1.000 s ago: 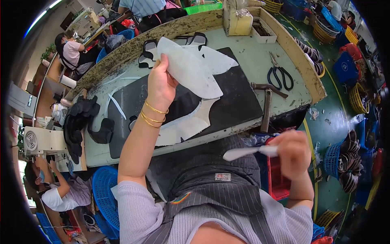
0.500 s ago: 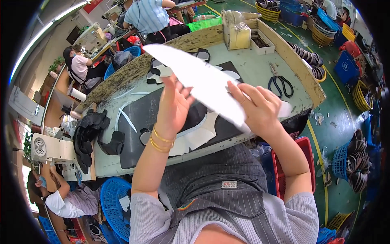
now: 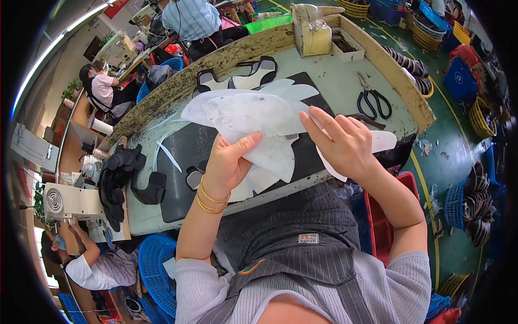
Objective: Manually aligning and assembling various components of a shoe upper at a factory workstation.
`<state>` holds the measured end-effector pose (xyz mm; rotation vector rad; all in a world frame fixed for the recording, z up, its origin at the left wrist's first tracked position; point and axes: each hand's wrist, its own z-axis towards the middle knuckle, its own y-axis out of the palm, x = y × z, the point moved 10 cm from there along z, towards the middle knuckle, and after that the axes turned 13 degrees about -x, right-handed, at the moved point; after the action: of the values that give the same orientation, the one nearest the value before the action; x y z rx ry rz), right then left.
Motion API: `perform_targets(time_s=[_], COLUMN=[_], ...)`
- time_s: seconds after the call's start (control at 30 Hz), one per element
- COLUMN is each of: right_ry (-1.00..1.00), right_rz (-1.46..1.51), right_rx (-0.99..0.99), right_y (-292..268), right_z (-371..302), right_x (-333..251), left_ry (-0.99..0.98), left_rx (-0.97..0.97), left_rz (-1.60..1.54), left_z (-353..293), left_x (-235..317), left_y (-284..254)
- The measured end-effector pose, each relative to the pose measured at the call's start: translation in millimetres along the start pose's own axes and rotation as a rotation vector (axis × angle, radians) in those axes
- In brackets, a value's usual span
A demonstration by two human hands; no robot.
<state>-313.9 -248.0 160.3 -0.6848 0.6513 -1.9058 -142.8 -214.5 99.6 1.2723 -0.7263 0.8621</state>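
Over the workbench I hold thin, white, translucent cut sheets with curved edges. My left hand (image 3: 229, 162) is closed on a white sheet (image 3: 243, 113), thumb on top and the other fingers hidden beneath. Another white piece (image 3: 272, 156) hangs below it, overlapping. My right hand (image 3: 345, 143) is closed at the sheet's right end, fingers fairly straight. A narrow rounded white piece (image 3: 383, 141) sticks out to the right from behind that hand. Under the sheets lie a black mat (image 3: 183, 148) and black-edged white cut pieces (image 3: 264, 73).
Dark-handled scissors (image 3: 373, 102) lie at the bench's right. Curved black parts (image 3: 149, 189) are at the left. A raised wooden rim (image 3: 162, 89) borders the bench; a yellowish block (image 3: 315, 40) stands at the back. A red crate (image 3: 377, 227) and blue basket (image 3: 155, 264) flank me. Other people sit beyond.
The white sheet has turned from steeply slanted to nearly level and dropped toward the mat. Its overlapping pieces now show fanned apart. My left thumb has come over the top.
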Motion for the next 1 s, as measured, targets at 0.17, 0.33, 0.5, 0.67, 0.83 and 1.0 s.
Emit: perform_targets(time_s=[0.17,0.33,0.5,0.67,0.83,1.0], right_ry=[-0.031,0.139,0.608,0.967,0.965,0.965], right_rz=[0.244,0.694,0.931,1.319,1.494,1.700], right_rx=[-0.167,-0.225,-0.154,0.010,0.019,0.078], right_y=[4,2,9,27,60,86], right_z=[4,17,-19,-78,-110,-105], right_x=[9,54,149,197,183,143], left_ry=[-0.113,-0.128,-0.311,-0.282,-0.229,-0.155], left_rx=[-0.030,-0.083,-0.071,-0.003,0.027,0.046], left_rz=[0.151,0.507,0.387,0.293,0.071,-0.031], left_z=[-5,-7,-15,-23,-15,-11], left_x=[-10,-14,-25,-24,-29,-25], left_y=[3,1,-17,-33,-34,-23])
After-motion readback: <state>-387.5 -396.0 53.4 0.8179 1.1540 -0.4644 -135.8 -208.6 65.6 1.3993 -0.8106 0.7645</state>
